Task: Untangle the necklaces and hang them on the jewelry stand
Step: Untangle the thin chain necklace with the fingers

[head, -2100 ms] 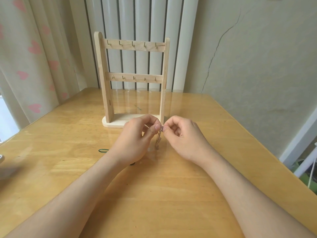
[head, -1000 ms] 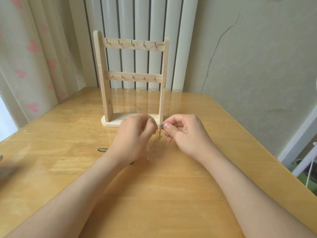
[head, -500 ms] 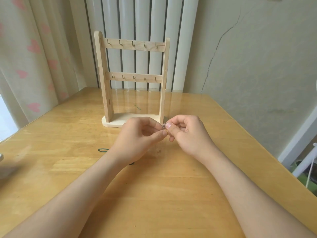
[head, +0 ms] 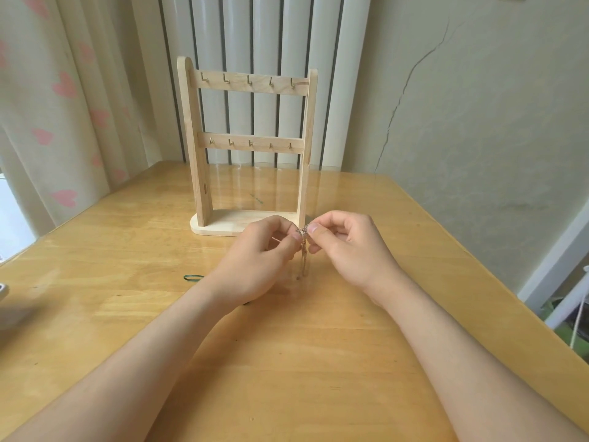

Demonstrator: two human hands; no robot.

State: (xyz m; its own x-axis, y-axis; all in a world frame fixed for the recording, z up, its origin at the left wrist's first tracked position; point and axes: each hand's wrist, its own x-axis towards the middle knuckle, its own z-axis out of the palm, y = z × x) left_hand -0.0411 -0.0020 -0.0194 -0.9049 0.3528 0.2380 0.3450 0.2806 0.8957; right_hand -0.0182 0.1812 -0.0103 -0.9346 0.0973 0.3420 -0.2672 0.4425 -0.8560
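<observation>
A thin silver necklace chain (head: 303, 250) hangs between my two hands, just above the wooden table (head: 318, 362). My left hand (head: 255, 260) pinches its top end from the left, and my right hand (head: 347, 247) pinches it from the right, fingertips almost touching. The chain's strands dangle down toward the tabletop. Behind my hands stands the wooden jewelry stand (head: 245, 148) with two rails of small metal hooks; nothing hangs on any hook.
A dark green loop, like a thin band (head: 193, 277), lies on the table left of my left wrist. A grey object (head: 3, 290) shows at the left edge. Behind the table are a curtain (head: 63, 106) and a radiator (head: 271, 36).
The chain, bunched up between my fingertips half a second ago, now hangs down in long strands again. Both hands have stayed in about the same place in front of the stand.
</observation>
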